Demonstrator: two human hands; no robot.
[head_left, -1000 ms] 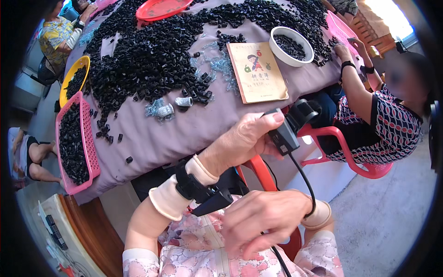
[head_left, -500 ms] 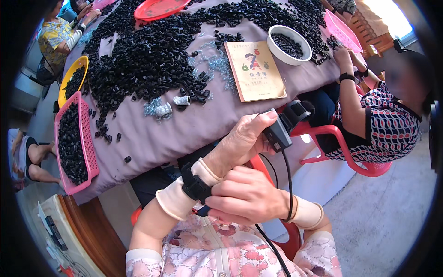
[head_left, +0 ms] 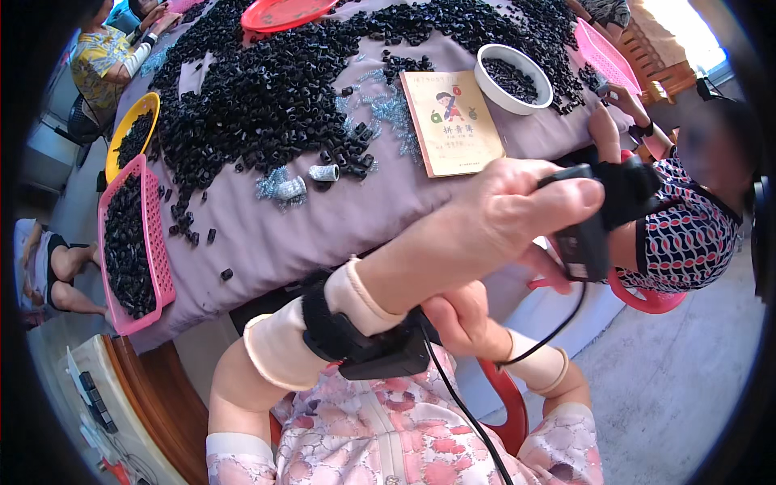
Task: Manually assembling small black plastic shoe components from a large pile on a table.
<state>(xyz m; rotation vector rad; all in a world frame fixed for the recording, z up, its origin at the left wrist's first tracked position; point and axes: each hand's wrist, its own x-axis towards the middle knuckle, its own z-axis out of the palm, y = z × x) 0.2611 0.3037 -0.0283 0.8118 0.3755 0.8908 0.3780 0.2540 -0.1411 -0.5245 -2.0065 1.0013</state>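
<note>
Black boxy device (head_left: 585, 249) in left hand (head_left: 509, 210), cable (head_left: 559, 329) trailing.

A black strapped device (head_left: 584, 242) is gripped in the left hand (head_left: 517, 206), while the right hand (head_left: 459, 319) is held beside the black unit (head_left: 388, 356) strapped to the left wrist (head_left: 388, 279) (its cable (head_left: 440, 372) is hung downward), and the table (head_left: 356, 218) is heaped with small black pieces (head_left: 250, 105).

One feed, head-worn fisheye. I look down: left hand (head_left: 513, 212) near, right hand (head_left: 462, 319) beneath, table (head_left: 242, 252) farther.
</note>
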